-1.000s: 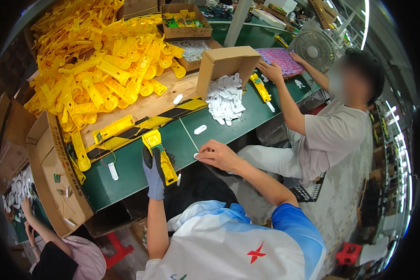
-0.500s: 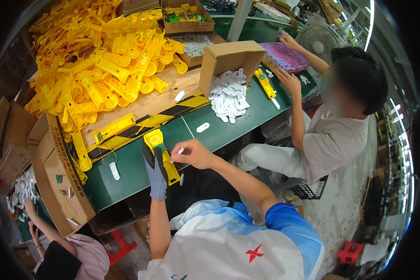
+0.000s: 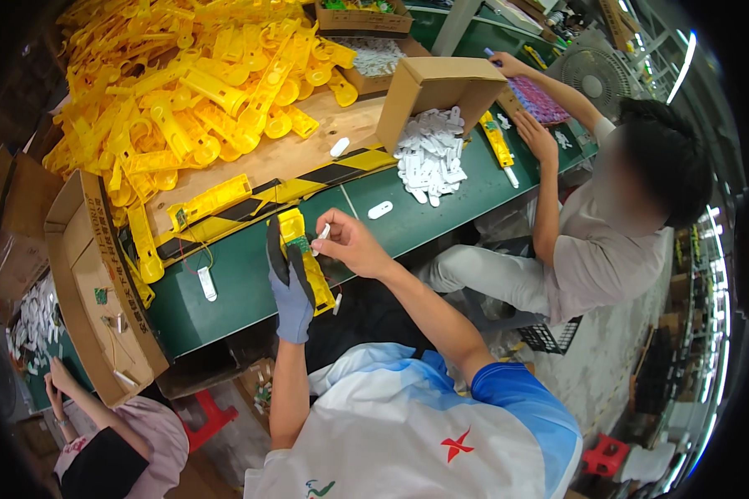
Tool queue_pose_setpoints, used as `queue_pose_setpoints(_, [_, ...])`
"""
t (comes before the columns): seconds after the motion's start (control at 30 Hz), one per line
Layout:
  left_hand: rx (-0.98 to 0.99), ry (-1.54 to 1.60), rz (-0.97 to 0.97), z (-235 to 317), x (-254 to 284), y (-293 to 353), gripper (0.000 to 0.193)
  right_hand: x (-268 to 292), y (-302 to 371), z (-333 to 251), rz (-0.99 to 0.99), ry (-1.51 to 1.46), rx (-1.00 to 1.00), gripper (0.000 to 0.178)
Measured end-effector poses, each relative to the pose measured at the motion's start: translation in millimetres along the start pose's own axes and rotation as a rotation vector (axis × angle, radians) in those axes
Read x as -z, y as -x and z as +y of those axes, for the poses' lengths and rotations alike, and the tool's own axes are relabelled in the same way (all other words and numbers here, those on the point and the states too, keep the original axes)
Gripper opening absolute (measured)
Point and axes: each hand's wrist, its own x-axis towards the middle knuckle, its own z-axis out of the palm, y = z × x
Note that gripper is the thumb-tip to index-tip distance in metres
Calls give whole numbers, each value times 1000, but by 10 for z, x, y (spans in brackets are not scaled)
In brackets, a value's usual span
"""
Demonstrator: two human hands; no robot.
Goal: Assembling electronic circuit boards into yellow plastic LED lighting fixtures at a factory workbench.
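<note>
My left hand (image 3: 293,301), in a grey glove with dark fingers, is closed around a long yellow plastic housing (image 3: 319,284) above the bench's near edge. A small green circuit board (image 3: 297,244) shows in its upper part, and a small white piece (image 3: 337,304) hangs beside its lower end. Bare, my right hand (image 3: 354,244) pinches a small white plastic part (image 3: 321,236) between thumb and fingertips, right beside the board. Whether that part touches the housing is hard to tell. Behind my hands another yellow housing (image 3: 216,201) lies on the striped ledge, wired to a white oval part (image 3: 206,284).
A large heap of yellow housings (image 3: 225,91) covers the wooden board. White parts (image 3: 431,158) spill from a tipped cardboard box (image 3: 441,83). An open carton (image 3: 112,291) stands at left. A co-worker (image 3: 607,208) sits at right, another person (image 3: 125,441) at lower left.
The whole view has shifted, so the bench sits further right and higher. My right hand has come slightly up along the housing with the white part. My left hand keeps its hold.
</note>
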Motion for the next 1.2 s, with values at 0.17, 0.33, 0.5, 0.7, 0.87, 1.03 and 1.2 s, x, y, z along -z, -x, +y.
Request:
queue_pose_setpoints(0.17, [78,-24,-56,-54,39,-19,45,-52,-1,66,66,95,16,31])
queue_pose_setpoints(0.33, [-134,-203,23,-80,-8,9,39,-124,14,90,93,40,-17,45])
queue_pose_setpoints(0.5, [13,-164,-89,-81,0,-10,37,-47,80,3,200,66,-10,47])
queue_pose_setpoints(0.7, [147,-84,-85,-36,13,-4,32,-35,47,-51,220,88,-97,41])
queue_pose_setpoints(0.87, [150,-33,-86,-19,28,-18,33,-17,56,-38,192,91,-115,41])
queue_pose_setpoints(1.03, [2,-162,-74,-63,39,-26,33,-53,98,-30,156,131,-108,42])
queue_pose_setpoints(1.2, [-8,-197,-59,-75,36,21,31,-87,99,24,132,131,-93,46])
